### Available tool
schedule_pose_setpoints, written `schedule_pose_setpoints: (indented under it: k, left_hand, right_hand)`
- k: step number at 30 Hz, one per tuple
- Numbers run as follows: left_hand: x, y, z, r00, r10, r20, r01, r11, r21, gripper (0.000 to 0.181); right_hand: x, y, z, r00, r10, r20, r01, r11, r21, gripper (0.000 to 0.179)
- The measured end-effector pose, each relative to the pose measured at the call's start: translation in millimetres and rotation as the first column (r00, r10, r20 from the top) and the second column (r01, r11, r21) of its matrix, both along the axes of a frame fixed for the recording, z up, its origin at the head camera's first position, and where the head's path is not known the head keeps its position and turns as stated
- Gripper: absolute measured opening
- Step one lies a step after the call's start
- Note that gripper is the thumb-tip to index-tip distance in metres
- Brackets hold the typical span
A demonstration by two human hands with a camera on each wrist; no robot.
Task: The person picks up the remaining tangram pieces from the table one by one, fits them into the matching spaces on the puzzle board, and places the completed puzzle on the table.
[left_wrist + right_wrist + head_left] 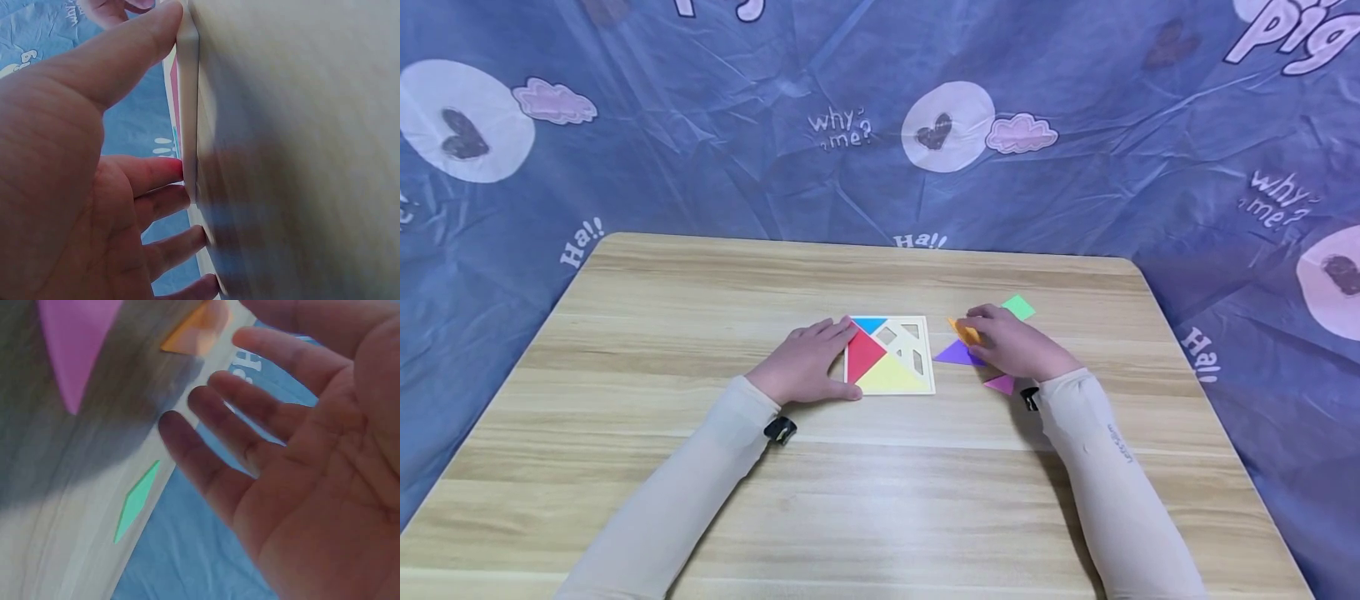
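Observation:
A square cream tangram board (928,358) lies mid-table with red (863,358), yellow (893,377) and blue (870,324) pieces set in its left and near parts. Several recesses show on its right side. My left hand (805,367) rests along the board's left edge, thumb by the near corner, index finger by the far one. To the right, my right hand (1011,342) pinches an orange piece (964,332) between thumb and fingertips. Beneath that hand lies a purple triangle (957,353), partly hidden. The other right fingers (206,469) spread loosely in the right wrist view.
A green piece (1019,307) lies beyond the right hand, and a magenta triangle (1002,384) sits on the near side by the wrist. The wooden table (880,500) ends at a blue printed cloth (737,167) hanging behind and beside it.

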State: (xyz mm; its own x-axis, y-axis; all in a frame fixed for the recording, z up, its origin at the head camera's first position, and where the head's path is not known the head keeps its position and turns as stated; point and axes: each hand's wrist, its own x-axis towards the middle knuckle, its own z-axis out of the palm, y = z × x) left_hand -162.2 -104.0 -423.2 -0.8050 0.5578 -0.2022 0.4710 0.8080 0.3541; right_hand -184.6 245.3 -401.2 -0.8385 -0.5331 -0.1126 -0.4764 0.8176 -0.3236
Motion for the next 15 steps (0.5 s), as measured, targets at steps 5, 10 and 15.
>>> schedule_pose_setpoints:
  k: [5,10,15]
  left_hand:
    - [-0.8,0.0,-0.6,1.0,-0.002,-0.003,0.002,1.0,-0.005,0.106]
    - [-2.3,-0.7,-0.2,1.0,-0.001,-0.001,0.001,1.0,-0.006,0.106]
    - [-3.4,-1.5,0.3,1.0,-0.001,0.003,0.001,1.0,-0.006,0.106]
  right_hand:
    - [1.0,-1.1,-2.0,1.0,-0.013,-0.012,0.013,1.0,0.019,0.043]
    - [-0.8,-2.4,-1.3,0.995,-0.102,-0.005,0.102,0.995,0.017,0.04]
    - [-3.3,-0.5,-1.8,0.979,-0.203,0.033,0.202,0.978,0.044,0.04]
